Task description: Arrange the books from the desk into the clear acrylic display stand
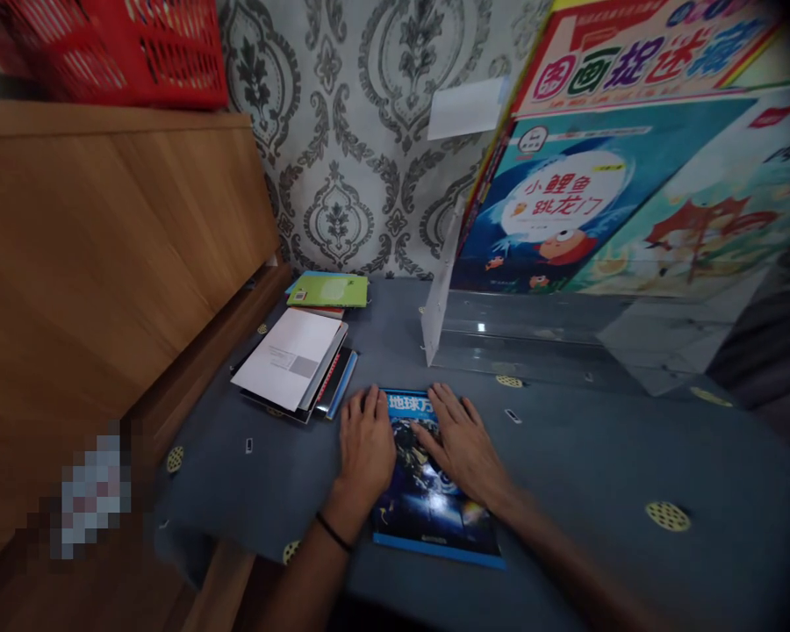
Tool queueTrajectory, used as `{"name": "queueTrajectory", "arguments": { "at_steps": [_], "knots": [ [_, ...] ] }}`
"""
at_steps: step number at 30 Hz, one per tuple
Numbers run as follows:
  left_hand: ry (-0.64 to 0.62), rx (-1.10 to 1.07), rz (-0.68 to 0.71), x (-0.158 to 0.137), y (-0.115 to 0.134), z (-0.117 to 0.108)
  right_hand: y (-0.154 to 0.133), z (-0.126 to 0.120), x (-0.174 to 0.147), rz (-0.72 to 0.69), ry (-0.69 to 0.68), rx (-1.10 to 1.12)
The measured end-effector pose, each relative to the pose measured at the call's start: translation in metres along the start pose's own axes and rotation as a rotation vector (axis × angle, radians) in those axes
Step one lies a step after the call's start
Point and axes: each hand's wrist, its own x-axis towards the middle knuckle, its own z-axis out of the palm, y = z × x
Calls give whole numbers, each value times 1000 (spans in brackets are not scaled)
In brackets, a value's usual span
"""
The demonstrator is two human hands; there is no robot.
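Blue book (427, 491) near front edge of surface (566, 474): probably light, bendy, kinda slick; grab side edges. Left hand (369, 443) flat, right hand (466, 446) spread, neither gripping.

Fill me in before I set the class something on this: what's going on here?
A person has both bare hands on a closed blue book lying on the cloth-covered table. The left hand is at its left edge; the right hand lies over its upper right part. To the left is a stack of books, a white one on top, with a green-topped pile beyond. Farther right, a clear stand holds picture books.
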Motion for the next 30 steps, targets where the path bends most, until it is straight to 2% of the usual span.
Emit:
{"name": "queueTrajectory", "arguments": {
  "at_steps": [9,14,18,21,24,26,30],
  "knots": [
    [-12,-17,17,1,0,-9,0,-1,1,40,13,16],
    [49,-50,29,-1,-4,-16,1,1,1,53,-3,14],
    [175,23,12,7,-18,-36,5,2,0,33,14,81],
    [202,179,-117,18,-36,-60,7,-2,-1,21,2,144],
    [113,339,-259,28,-54,-80,7,-6,-2,11,-2,195],
    [-8,388,-333,34,-66,-89,6,-8,-2,13,10,223],
    [-307,440,-303,50,-83,-101,3,-12,-2,30,21,254]
  ]
}}
